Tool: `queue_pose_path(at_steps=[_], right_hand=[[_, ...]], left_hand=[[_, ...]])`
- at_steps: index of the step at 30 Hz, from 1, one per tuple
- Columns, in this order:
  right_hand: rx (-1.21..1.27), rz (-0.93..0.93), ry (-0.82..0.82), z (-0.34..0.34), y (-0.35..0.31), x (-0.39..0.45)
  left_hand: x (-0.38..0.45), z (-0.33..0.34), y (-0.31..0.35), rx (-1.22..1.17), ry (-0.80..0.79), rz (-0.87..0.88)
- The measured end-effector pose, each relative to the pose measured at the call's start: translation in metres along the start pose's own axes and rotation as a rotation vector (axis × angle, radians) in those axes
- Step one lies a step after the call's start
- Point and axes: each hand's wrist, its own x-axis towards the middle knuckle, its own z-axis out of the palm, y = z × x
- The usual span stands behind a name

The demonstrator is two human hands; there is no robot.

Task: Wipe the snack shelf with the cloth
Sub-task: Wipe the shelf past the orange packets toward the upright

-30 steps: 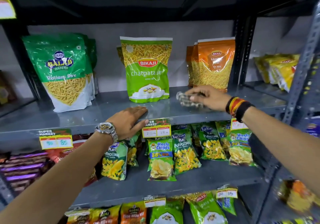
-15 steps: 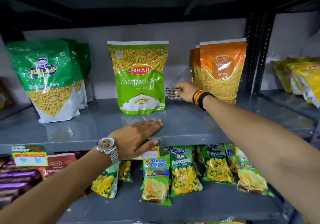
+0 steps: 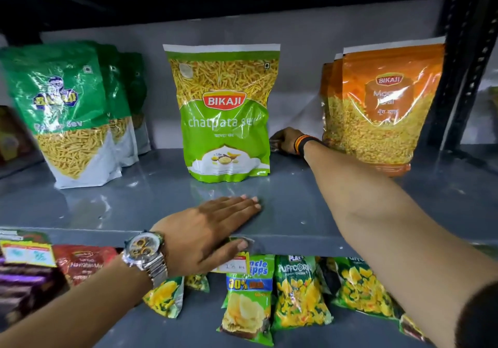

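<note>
The grey snack shelf (image 3: 310,213) runs across the view at chest height. My right hand (image 3: 285,140) reaches deep to the shelf's back, between the light green Bikaji bag (image 3: 223,121) and the orange Bikaji bags (image 3: 382,110). Its fingers are closed on the cloth (image 3: 274,145), of which only a small patterned edge shows beside the green bag. My left hand (image 3: 210,226), with a wristwatch, lies flat and open on the shelf's front edge, its thumb over the lip.
Dark green Balaji sev bags (image 3: 62,113) stand at the left of the shelf. A dark upright post (image 3: 458,59) bounds it at the right. Below hang price tags (image 3: 27,252) and a lower shelf with small chip and puffcorn packets (image 3: 272,294).
My right hand has moved with the cloth from the shelf's front to the back wall, slipping partly behind the green bag. The view has come closer. My left hand stays on the edge.
</note>
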Motion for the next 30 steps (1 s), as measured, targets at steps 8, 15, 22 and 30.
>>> queue_pose_path(at_steps=[8,15,22,30], right_hand=[[0.081,-0.067,-0.1,-0.018,-0.011,-0.073],[0.037,-0.13,-0.129,-0.039,-0.028,-0.189],[0.185,-0.051,0.039,-0.067,-0.034,-0.249],[0.024,-0.041,-0.002,-0.038,-0.041,-0.271]], left_hand=[[-0.003,-0.001,0.003,-0.008,-0.006,-0.002],[-0.003,-0.004,0.005,-0.023,0.0,-0.023],[-0.003,-0.004,0.005,-0.051,0.001,-0.014],[-0.005,-0.008,0.007,-0.054,-0.017,-0.002]])
